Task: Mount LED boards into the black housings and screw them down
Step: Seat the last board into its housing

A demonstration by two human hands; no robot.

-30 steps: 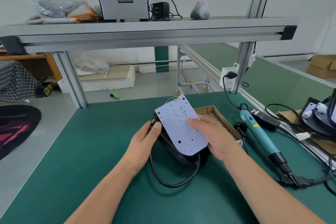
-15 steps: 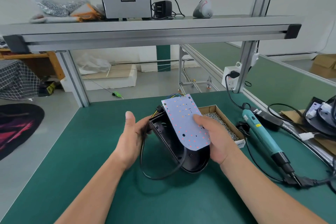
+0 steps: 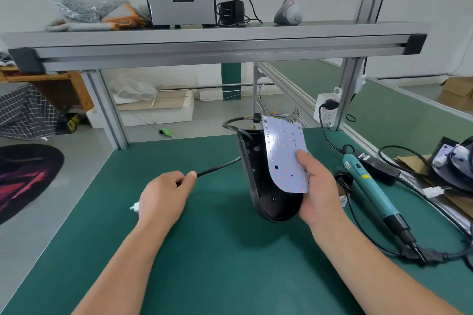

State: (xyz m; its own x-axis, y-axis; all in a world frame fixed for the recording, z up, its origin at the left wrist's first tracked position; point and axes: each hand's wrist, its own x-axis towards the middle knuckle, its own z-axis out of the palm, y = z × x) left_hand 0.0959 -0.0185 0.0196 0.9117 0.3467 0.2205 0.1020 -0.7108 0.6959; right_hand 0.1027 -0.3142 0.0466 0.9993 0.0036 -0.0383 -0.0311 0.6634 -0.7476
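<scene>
two hands at a green bench, one on a cable and one on a lamp shell with its board.

the left hand (image 3: 163, 195) is closed around a black cable (image 3: 217, 168), a white plug end (image 3: 134, 206) poking out behind it. the cable runs right to the black housing (image 3: 266, 181), held up on edge above the green table (image 3: 204, 250). the right hand (image 3: 318, 193) grips housing and led board (image 3: 285, 158) together, thumb on the board's face. a teal screwdriver (image 3: 368, 186) lies further right.

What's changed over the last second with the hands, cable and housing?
The left hand let go of the housing and now pulls its black cable out leftward. The right hand tipped housing and LED board upright. The screwdriver stayed put.
</scene>
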